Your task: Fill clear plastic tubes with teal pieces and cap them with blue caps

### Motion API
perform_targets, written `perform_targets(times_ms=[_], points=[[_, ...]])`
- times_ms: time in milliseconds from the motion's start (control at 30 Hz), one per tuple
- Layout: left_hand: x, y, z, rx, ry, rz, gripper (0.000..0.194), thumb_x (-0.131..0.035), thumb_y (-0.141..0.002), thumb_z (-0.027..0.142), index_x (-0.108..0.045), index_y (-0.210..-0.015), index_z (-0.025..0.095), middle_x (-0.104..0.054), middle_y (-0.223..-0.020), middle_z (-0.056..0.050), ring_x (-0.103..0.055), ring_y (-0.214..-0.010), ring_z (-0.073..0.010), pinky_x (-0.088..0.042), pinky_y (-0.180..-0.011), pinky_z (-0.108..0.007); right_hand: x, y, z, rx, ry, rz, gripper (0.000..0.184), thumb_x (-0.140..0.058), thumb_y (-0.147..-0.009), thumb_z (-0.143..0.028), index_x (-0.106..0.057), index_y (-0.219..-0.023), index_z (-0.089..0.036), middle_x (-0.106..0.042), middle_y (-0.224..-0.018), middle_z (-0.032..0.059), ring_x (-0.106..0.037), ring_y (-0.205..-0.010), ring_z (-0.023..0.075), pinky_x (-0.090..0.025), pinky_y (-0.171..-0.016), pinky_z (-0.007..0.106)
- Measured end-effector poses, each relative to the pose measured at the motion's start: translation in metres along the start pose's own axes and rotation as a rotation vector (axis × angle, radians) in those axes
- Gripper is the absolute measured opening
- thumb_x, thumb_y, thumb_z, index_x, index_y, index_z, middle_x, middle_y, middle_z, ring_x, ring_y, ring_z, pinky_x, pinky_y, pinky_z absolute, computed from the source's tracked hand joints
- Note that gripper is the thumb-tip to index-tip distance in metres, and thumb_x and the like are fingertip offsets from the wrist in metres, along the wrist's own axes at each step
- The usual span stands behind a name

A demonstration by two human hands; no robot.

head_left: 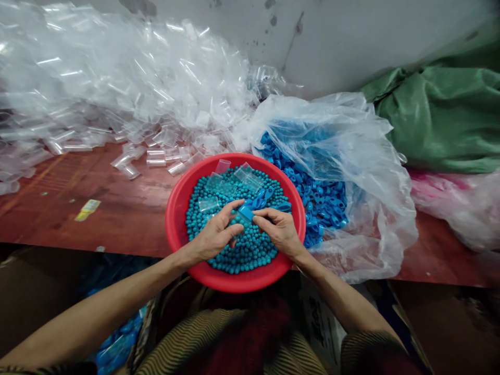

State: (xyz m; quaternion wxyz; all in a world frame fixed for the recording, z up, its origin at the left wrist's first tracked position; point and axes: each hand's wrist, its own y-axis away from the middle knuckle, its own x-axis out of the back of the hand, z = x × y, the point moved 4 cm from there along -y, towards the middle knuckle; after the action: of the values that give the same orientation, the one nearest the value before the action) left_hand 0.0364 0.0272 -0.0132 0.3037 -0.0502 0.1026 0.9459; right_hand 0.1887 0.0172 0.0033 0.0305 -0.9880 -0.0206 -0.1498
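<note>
Over the middle of the red basin [174, 239], the left hand [221, 229] and the right hand [279, 229] meet at one small blue cap [246, 212], which lies directly between their fingertips, neither hand being clearly nearer. The right thumb and forefinger pinch its right edge; the left forefinger presses its upper left side, the left thumb lower and apart from it, and a clear tube seems to be in that grip too, though see-through plastic against beads makes this hard to judge. The cap is tilted, its broad edge slanting from upper left to lower right. Just beyond the fingers, loose blue pieces [265, 197] lie towards the basin's right side, over the turquoise beads [242, 260] that fill it, with several clear tubes [252, 179] resting on the beads near the far rim. Right of the basin, more blue caps [332, 205] spill from a translucent plastic bag [378, 219]; farther right is a green cloth [449, 114]. Behind and to the left of the basin spreads a great heap of clear tubes [117, 78]. On the red tabletop [128, 219] left of the basin sits a yellow-and-white label [88, 209], too small to read. Below the basin, to the right, a white sack [324, 325] bears dark lettering that I cannot make out.
</note>
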Motion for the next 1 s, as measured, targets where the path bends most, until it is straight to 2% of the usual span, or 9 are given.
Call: perform_targets(times_ms=[133, 300, 500, 667, 767, 900, 1000], points=[[0.005, -0.001, 0.001, -0.003, -0.005, 0.038, 0.056, -0.053, -0.082, 0.025, -0.030, -0.132, 0.019, -0.045, -0.068, 0.007, -0.042, -0.042, -0.0026, -0.037, -0.040, -0.018, -0.001, -0.001, -0.004, 0.019, 0.017, 0.003, 0.018, -0.059, -0.079, -0.029, -0.072, -0.087, -0.018, -0.069, -0.073, 0.0001, -0.061, -0.065, 0.0127, -0.048, -0.063, 0.025], [0.003, 0.002, 0.006, 0.031, 0.009, 0.012, 0.056, -0.055, -0.080, 0.028, -0.032, -0.130, 0.017, -0.045, -0.065, 0.008, -0.043, -0.041, -0.0028, -0.035, -0.039, -0.018, -0.005, 0.002, -0.006, 0.074, 0.068, -0.047, 0.017, -0.059, -0.079, -0.026, -0.073, -0.088, -0.021, -0.070, -0.077, 0.0000, -0.062, -0.069, 0.0133, -0.048, -0.067, 0.025], [0.001, 0.003, 0.009, 0.023, 0.042, -0.026, 0.054, -0.054, -0.081, 0.030, -0.032, -0.129, 0.017, -0.045, -0.060, 0.009, -0.045, -0.041, -0.0034, -0.034, -0.040, -0.017, -0.002, 0.004, -0.007, 0.020, 0.036, -0.048, 0.015, -0.060, -0.078, -0.026, -0.073, -0.082, -0.019, -0.069, -0.070, -0.0008, -0.061, -0.062, 0.0126, -0.048, -0.060, 0.024], [0.000, 0.003, 0.005, 0.011, -0.030, 0.009, 0.038, -0.055, -0.081, 0.030, -0.043, -0.116, 0.019, -0.042, -0.061, 0.008, -0.040, -0.038, -0.0023, -0.033, -0.037, -0.016, -0.005, 0.007, -0.012, 0.222, 0.158, -0.112, 0.013, -0.059, -0.080, -0.024, -0.072, -0.081, -0.019, -0.069, -0.073, 0.0016, -0.061, -0.065, 0.0128, -0.048, -0.063, 0.024], [0.001, 0.002, 0.003, 0.028, -0.073, 0.059, 0.028, -0.054, -0.082, 0.029, -0.045, -0.106, 0.019, -0.040, -0.059, 0.008, -0.038, -0.036, -0.0027, -0.031, -0.034, -0.017, -0.008, 0.006, -0.012, 0.271, 0.188, -0.154, 0.014, -0.058, -0.082, -0.024, -0.070, -0.082, -0.017, -0.068, -0.072, 0.0021, -0.060, -0.062, 0.0120, -0.047, -0.062, 0.023], [0.005, 0.000, 0.005, 0.024, -0.054, 0.101, 0.029, -0.052, -0.083, 0.030, -0.041, -0.108, 0.019, -0.041, -0.061, 0.009, -0.039, -0.038, -0.0029, -0.034, -0.035, -0.016, -0.005, 0.000, -0.011, 0.215, 0.134, -0.200, 0.016, -0.059, -0.079, -0.023, -0.068, -0.092, -0.017, -0.067, -0.084, 0.0040, -0.060, -0.071, 0.0127, -0.048, -0.067, 0.025], [0.006, 0.000, 0.008, 0.012, -0.046, 0.052, 0.030, -0.050, -0.084, 0.031, -0.039, -0.109, 0.020, -0.041, -0.062, 0.009, -0.044, -0.040, -0.0032, -0.034, -0.036, -0.014, 0.002, -0.007, -0.007, 0.053, -0.073, -0.218, 0.024, -0.060, -0.077, -0.024, -0.065, -0.099, -0.017, -0.064, -0.092, 0.0041, -0.059, -0.063, 0.0095, -0.050, -0.060, 0.024]])
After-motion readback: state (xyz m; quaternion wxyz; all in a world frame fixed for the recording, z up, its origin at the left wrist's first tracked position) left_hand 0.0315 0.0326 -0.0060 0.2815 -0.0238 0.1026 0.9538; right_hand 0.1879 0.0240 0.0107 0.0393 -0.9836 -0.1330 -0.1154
